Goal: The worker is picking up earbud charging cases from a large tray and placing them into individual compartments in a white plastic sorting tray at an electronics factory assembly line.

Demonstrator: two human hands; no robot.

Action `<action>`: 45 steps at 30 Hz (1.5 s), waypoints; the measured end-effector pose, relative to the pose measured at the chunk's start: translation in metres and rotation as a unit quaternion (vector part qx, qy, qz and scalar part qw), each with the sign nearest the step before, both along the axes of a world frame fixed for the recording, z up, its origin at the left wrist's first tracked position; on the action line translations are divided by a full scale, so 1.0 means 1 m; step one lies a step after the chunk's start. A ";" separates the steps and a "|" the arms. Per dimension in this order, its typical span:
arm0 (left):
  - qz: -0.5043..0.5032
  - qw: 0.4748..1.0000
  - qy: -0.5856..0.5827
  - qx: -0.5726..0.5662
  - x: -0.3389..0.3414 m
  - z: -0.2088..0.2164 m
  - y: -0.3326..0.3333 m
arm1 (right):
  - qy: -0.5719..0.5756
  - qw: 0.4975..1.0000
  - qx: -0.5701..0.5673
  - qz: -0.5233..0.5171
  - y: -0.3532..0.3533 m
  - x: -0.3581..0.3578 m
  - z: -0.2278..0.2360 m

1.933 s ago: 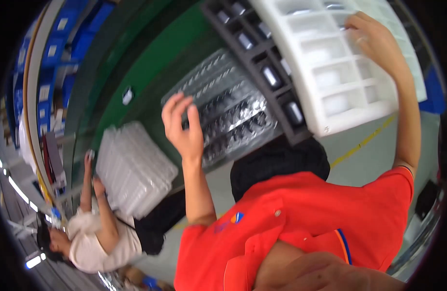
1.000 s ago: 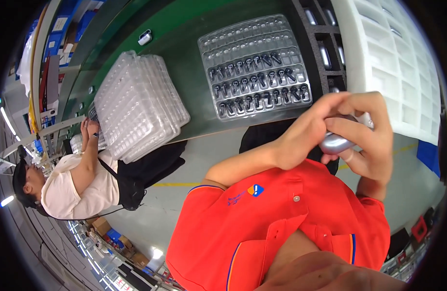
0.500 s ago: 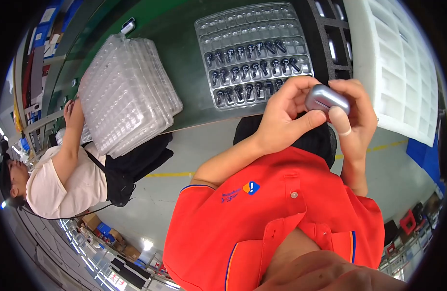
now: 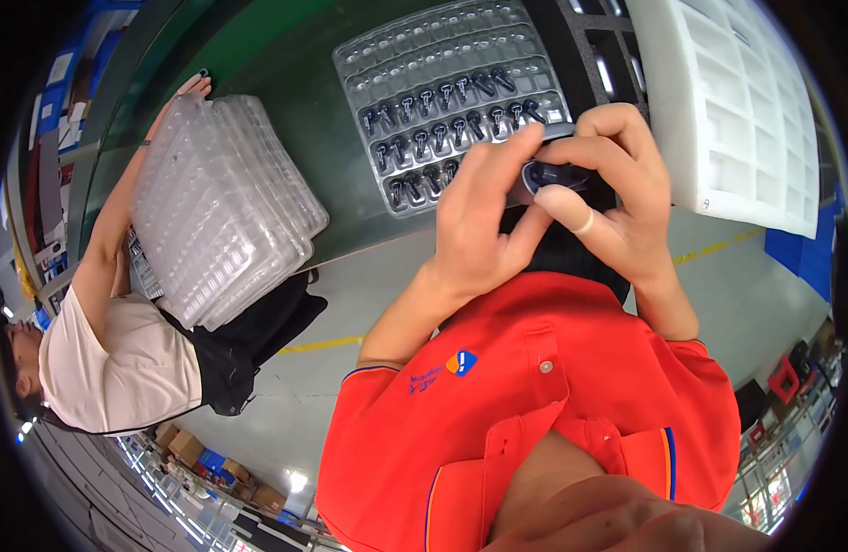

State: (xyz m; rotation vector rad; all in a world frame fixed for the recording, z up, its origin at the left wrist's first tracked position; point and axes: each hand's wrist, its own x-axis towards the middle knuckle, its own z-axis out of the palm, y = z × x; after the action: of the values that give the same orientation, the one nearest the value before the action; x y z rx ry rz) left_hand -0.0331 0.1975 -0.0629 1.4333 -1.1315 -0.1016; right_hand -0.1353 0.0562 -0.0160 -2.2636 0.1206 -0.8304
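Observation:
Both my hands hold a grey earbud charging case [image 4: 516,193] in front of me, over the near table edge. Its lid stands raised and the dark inside shows. My left hand [image 4: 479,212] grips the case from the left, fingers along its far side. Curled round from the right, my right hand [image 4: 631,189] has its thumb, in a pale finger cover, against the opening. Fingers hide much of the case. Just beyond lies a clear plastic tray [image 4: 350,69] with rows of dark earbuds [image 4: 440,136]; its far rows look bare.
Left on the green table [image 4: 295,92] leans a stack of clear trays [image 4: 226,198]. A co-worker's hand [image 4: 196,85] reaches past it to a small dark item. Dark foam [image 4: 608,64] and a white compartment tray [image 4: 718,120] stand at the right.
The case has gone from closed to lid raised, and my hands have shifted left with it. The co-worker's arm has stretched toward the far end of the tray stack.

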 end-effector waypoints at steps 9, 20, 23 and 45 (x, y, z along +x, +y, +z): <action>0.042 0.995 0.060 0.067 0.065 -0.027 -0.027 | 0.010 0.987 -0.005 -0.158 -0.036 0.015 -0.020; 0.291 0.910 -0.022 0.294 0.357 -0.143 -0.132 | 0.208 0.934 -0.280 -0.074 -0.047 0.033 -0.070; 0.241 0.928 -0.027 0.282 0.366 -0.141 -0.139 | 0.253 0.921 -0.284 -0.084 -0.050 0.024 -0.077; 0.007 0.975 -0.201 0.097 0.072 -0.087 -0.088 | 0.190 0.937 -0.276 -0.103 -0.040 0.008 -0.052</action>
State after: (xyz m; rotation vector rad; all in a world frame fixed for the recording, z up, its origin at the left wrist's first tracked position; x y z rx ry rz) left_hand 0.0385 0.1096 -0.1496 1.6826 -1.4733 0.0968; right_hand -0.1271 0.0160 -0.0681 -2.9703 0.3445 -0.5602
